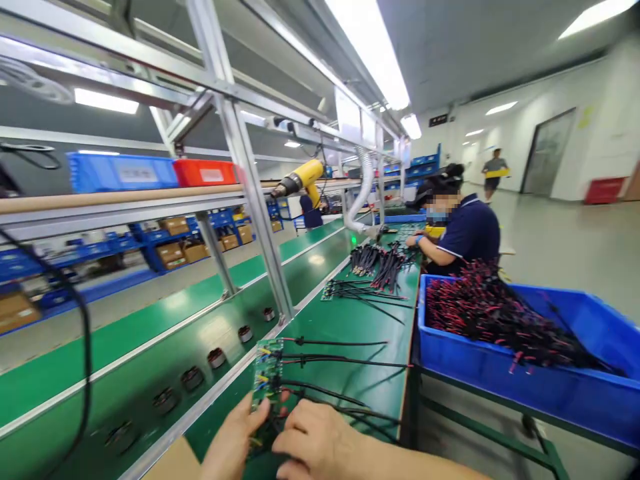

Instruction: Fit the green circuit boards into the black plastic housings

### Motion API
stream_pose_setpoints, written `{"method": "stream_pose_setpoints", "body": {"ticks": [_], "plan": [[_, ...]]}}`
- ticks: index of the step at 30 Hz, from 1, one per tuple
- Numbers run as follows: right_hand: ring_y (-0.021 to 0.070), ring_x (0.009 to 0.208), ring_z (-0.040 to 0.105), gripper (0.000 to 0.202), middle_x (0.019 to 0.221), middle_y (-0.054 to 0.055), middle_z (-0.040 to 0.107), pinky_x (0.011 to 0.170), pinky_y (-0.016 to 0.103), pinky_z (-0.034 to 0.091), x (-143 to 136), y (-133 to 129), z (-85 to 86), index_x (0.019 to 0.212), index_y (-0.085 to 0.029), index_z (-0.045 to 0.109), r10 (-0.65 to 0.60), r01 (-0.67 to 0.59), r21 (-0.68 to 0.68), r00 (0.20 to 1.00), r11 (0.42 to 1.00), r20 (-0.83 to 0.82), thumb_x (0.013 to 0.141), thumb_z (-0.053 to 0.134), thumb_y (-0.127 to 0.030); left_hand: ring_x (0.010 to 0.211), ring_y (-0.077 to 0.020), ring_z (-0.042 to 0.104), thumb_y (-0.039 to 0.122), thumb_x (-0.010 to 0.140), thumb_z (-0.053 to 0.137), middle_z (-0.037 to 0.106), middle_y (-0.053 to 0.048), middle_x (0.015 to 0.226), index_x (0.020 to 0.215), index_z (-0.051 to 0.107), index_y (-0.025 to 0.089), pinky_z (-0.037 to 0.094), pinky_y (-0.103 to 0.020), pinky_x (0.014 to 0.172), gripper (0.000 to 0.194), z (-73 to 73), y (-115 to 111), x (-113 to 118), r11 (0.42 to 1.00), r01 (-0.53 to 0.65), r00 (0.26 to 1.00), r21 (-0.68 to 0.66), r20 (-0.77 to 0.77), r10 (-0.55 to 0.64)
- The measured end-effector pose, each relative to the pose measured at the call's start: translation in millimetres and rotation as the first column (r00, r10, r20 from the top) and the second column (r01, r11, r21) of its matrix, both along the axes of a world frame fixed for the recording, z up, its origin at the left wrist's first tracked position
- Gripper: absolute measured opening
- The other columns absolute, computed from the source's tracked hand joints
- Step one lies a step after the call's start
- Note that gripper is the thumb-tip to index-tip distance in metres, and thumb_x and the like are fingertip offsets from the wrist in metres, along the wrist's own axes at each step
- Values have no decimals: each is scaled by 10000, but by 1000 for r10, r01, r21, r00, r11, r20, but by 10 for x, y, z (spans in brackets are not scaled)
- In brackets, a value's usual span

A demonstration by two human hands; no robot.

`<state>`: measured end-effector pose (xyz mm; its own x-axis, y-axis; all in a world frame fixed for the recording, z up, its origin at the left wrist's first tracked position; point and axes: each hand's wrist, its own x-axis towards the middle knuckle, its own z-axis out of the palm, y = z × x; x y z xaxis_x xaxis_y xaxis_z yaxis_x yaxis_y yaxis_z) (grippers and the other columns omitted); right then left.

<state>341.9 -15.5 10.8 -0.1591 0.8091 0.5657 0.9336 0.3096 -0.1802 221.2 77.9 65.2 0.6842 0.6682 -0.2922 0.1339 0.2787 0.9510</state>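
A green circuit board panel (269, 367) with yellow and blue wires lies near the front of the green bench. My left hand (233, 433) grips its near end, thumb on top. Black cables (345, 361) with red ends run from the board to the right across the bench. My right hand (317, 437) is beside the board's near part, fingers curled in among the nearest cables. What sits between its fingertips is hidden.
A blue bin (500, 363) heaped with black and red cables stands at right. Further along lie cable bundles (383, 263) and another wired board (330, 289). A co-worker (470, 230) sits beyond. Round motor parts (217, 358) line the conveyor (200, 327). A yellow heat gun (303, 179) hangs above.
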Motion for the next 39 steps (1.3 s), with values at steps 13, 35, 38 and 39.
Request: {"method": "stream_pose_setpoints", "body": {"ticks": [13, 35, 38, 39], "plan": [[257, 1236, 457, 506, 1329, 106, 516, 1002, 426, 382, 705, -651, 1146, 1346, -232, 472, 170, -270, 8, 583, 963, -794, 921, 530, -501, 906, -266, 627, 294, 821, 396, 736, 2, 846, 985, 694, 273, 120, -472, 1137, 341, 1232, -306, -329, 350, 89, 964, 933, 8, -266], [193, 894, 535, 557, 1061, 76, 561, 631, 275, 459, -35, -185, 802, 1321, -212, 424, 140, -465, 13, 240, 885, -961, 843, 626, -415, 1097, -324, 586, 709, 847, 341, 677, -136, 1020, 1105, 639, 157, 404, -500, 969, 678, 377, -178, -431, 840, -213, 932, 499, 361, 22], [198, 915, 539, 556, 1087, 81, 549, 649, 287, 482, -36, -132, 739, 1336, -214, 408, 105, -408, -23, 289, 913, -952, 852, 618, -391, 1017, -331, 622, 782, 647, 575, 672, -136, 1042, 1095, 639, 152, 470, -466, 900, 775, 284, -263, -416, 885, -162, 912, 437, 408, -35], [204, 944, 538, 556, 1095, 81, 544, 691, 304, 496, -43, -132, 729, 1338, -214, 409, 104, -399, -30, 310, 917, -945, 851, 620, -381, 1012, -328, 624, 715, 596, 680, 671, -127, 1050, 1089, 640, 156, 479, -450, 892, 746, 268, -283, -410, 890, -160, 906, 426, 421, -38]]}}
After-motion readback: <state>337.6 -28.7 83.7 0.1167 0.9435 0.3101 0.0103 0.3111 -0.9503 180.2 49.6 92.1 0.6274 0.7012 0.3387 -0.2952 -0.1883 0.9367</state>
